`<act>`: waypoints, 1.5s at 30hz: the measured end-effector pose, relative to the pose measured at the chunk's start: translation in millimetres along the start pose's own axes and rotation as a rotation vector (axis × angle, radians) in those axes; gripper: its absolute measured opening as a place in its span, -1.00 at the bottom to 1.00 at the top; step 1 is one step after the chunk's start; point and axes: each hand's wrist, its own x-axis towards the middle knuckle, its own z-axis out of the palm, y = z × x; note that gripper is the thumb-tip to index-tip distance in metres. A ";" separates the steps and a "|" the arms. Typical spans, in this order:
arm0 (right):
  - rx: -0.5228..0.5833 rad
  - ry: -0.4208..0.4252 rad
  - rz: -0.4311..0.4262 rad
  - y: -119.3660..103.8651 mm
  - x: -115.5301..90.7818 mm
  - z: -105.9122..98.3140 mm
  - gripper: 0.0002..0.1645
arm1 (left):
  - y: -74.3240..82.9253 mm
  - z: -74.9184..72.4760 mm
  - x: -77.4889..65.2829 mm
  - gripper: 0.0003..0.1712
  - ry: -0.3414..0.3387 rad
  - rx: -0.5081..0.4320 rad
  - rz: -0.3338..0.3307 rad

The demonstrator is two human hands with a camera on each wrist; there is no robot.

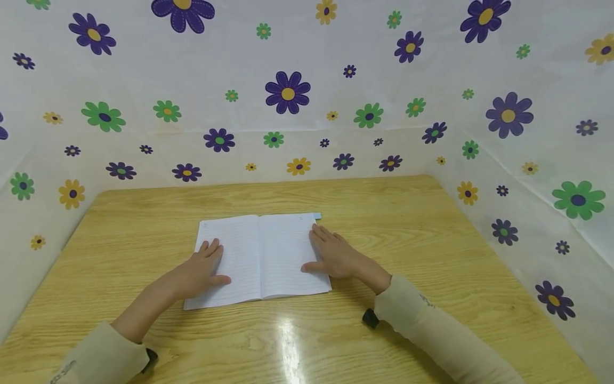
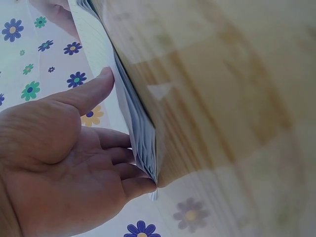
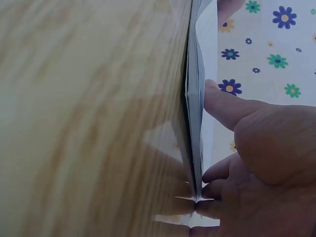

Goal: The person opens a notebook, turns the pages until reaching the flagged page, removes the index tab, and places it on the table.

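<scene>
An open notebook (image 1: 283,250) with ruled, unwritten-looking pages lies flat on the wooden table, its fold running down the middle. My left hand (image 1: 199,272) rests on the left page near its outer edge, thumb spread toward the fold. On the right page's outer edge lies my right hand (image 1: 336,253), fingers extended and thumb pointing inward. In the left wrist view the page stack (image 2: 140,133) shows edge-on beside the left fingers (image 2: 121,153). The right wrist view shows the notebook's edge (image 3: 195,108) next to the right thumb (image 3: 229,106). A small light-blue tab (image 1: 317,216) sticks out at the top right corner.
The glossy wooden table (image 1: 384,213) extends around the notebook, with a bright reflection near the front. White sheeting (image 1: 201,69) with purple, green and yellow flowers rises behind and along both sides. Dark wrist-worn pieces (image 1: 370,318) show below the beige sleeves (image 1: 431,330).
</scene>
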 end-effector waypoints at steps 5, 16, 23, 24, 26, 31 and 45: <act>-0.024 -0.007 0.003 0.8 -1.3 0.3 0.19 | 0.0 0.6 0.5 0.01 0.011 -0.004 -0.006; -0.033 -0.015 0.009 1.1 -2.2 0.7 0.17 | -0.2 2.8 1.4 0.04 0.002 0.007 -0.022; -0.060 -0.030 0.004 -0.5 -1.1 -1.4 0.09 | -2.1 3.3 2.0 0.03 0.011 0.016 -0.013; -0.063 -0.031 0.002 -0.9 -0.8 -1.8 0.07 | -2.3 3.3 2.2 0.03 0.011 0.015 -0.014; -0.066 -0.033 -0.006 -1.6 -0.5 -2.5 0.04 | -2.6 3.1 2.5 0.03 0.009 0.015 -0.014; -0.096 -0.021 -0.045 -4.2 -1.0 -2.7 -0.07 | -2.7 2.7 2.7 0.04 0.008 0.018 -0.016; -0.009 0.230 -0.123 -24.5 -0.4 0.9 -0.84 | -1.9 2.5 1.6 0.03 0.014 0.009 -0.007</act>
